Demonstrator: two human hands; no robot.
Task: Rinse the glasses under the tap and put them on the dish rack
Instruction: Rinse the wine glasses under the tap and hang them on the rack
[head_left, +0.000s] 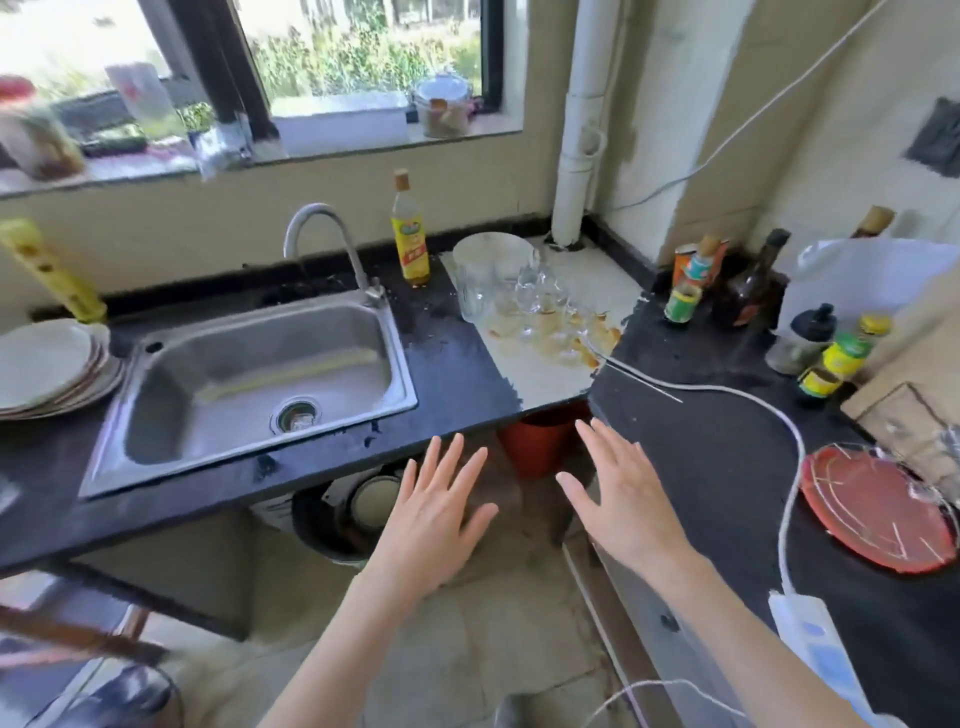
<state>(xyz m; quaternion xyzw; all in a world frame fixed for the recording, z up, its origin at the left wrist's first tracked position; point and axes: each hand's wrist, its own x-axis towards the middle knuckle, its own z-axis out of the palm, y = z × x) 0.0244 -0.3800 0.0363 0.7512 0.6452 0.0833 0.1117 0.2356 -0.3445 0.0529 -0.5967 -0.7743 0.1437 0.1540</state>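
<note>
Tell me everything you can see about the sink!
The sink is one shiny steel basin, rectangular with rounded corners, sunk into the black counter. It looks empty. A round drain sits in its floor near the front. A curved grey tap rises from its back right corner. No hand touches it.

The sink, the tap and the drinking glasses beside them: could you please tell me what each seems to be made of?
The sink looks like brushed stainless steel: grey, with a soft, streaky sheen. The tap seems to be matte silver metal, curved like a gooseneck. The drinking glasses appear to be clear glass, since the pale counter shows through them; plastic cannot be ruled out.
</note>
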